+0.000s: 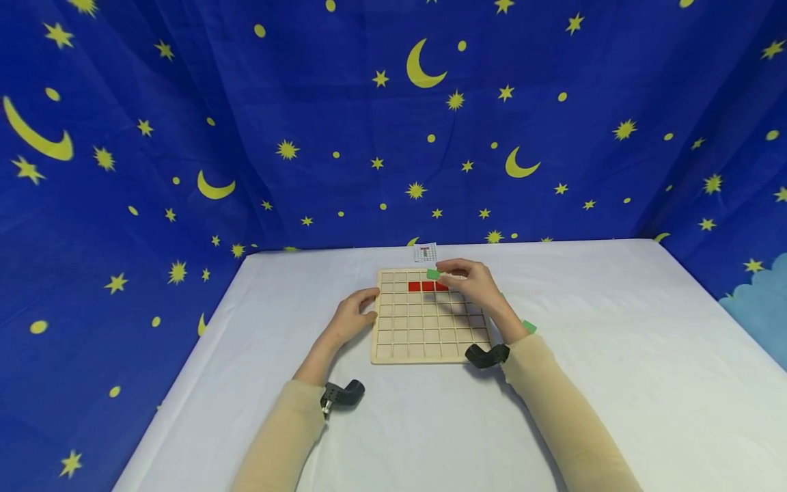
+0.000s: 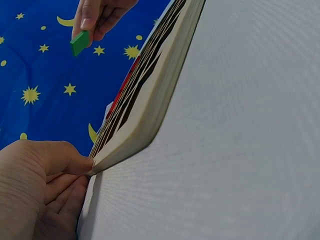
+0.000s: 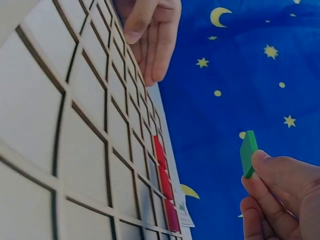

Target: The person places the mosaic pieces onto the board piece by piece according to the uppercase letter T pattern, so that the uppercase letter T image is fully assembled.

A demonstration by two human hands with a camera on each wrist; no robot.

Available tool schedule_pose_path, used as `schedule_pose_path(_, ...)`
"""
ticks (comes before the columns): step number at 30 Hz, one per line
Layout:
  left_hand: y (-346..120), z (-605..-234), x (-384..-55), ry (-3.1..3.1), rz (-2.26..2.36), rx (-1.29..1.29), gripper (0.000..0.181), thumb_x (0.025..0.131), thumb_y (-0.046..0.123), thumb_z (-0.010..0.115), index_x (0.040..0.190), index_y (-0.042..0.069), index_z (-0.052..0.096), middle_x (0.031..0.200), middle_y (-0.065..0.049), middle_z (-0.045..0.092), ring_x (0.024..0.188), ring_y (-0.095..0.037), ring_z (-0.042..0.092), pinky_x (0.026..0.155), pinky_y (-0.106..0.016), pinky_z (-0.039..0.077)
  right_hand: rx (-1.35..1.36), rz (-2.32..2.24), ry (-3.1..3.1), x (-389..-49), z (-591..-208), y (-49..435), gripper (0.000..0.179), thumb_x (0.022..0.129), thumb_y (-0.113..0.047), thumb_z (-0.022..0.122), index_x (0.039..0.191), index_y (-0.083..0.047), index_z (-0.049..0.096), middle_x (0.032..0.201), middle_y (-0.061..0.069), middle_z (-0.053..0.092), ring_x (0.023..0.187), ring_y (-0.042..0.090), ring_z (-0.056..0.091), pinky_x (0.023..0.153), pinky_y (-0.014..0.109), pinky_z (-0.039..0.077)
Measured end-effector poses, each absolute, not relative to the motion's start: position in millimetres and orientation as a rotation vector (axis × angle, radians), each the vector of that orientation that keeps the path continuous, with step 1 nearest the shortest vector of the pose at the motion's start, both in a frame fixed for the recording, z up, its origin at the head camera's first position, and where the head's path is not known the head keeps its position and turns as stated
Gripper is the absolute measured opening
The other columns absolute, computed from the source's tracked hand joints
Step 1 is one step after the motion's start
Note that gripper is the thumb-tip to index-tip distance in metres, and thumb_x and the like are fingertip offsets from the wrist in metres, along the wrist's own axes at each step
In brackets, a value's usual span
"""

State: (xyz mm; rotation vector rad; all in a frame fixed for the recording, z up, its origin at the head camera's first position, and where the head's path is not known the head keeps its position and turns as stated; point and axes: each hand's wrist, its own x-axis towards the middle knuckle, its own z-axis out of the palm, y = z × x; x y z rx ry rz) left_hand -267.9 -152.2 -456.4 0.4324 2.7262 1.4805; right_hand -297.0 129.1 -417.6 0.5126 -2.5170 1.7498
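Observation:
A wooden grid board [image 1: 406, 335] lies on the white table, with three red tiles [image 1: 428, 286] side by side in a row near its far edge. My right hand [image 1: 470, 279] pinches a green square tile [image 3: 248, 155] between thumb and fingers, raised above the far part of the board. The tile's face is tilted in the right wrist view. My left hand [image 1: 350, 316] rests against the board's left edge; its thumb [image 2: 80, 162] touches the rim and the other fingers lie along the side.
A small printed card [image 1: 425, 252] with a coloured T pattern lies just beyond the board. A green tile [image 1: 529, 326] shows by the right wrist, partly hidden, with another green bit at the board's right side. A blue star-and-moon curtain [image 1: 344, 123] hangs behind the table.

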Motion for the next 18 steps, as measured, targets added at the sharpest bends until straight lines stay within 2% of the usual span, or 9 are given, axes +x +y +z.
schedule_pose_path(10, -151.2, -453.5, -266.6, 2.718, 1.476, 0.438, 0.052, 0.084, -0.005, 0.06, 0.134, -0.006, 0.047, 0.137, -0.02, 0.047, 0.126, -0.03, 0.044, 0.108, -0.031, 0.036, 0.492, 1.761, -2.541, -298.2, -428.2, 126.8, 0.034, 0.084, -0.019, 0.072, 0.115, -0.006, 0.067, 0.115, 0.007, 0.065, 0.109, 0.025, 0.058, 0.091, 0.041, 0.051)
schedule_pose_path(18, -151.6, -454.4, -267.1, 2.718, 1.475, 0.432, 0.051, 0.084, -0.005, 0.06, 0.133, -0.006, 0.047, 0.136, -0.02, 0.047, 0.126, -0.029, 0.044, 0.107, -0.029, 0.036, 0.552, 1.746, -2.54, -301.1, -443.4, 126.6, 0.034, 0.084, -0.016, 0.072, 0.114, -0.002, 0.067, 0.117, 0.007, 0.064, 0.109, 0.026, 0.058, 0.093, 0.039, 0.05)
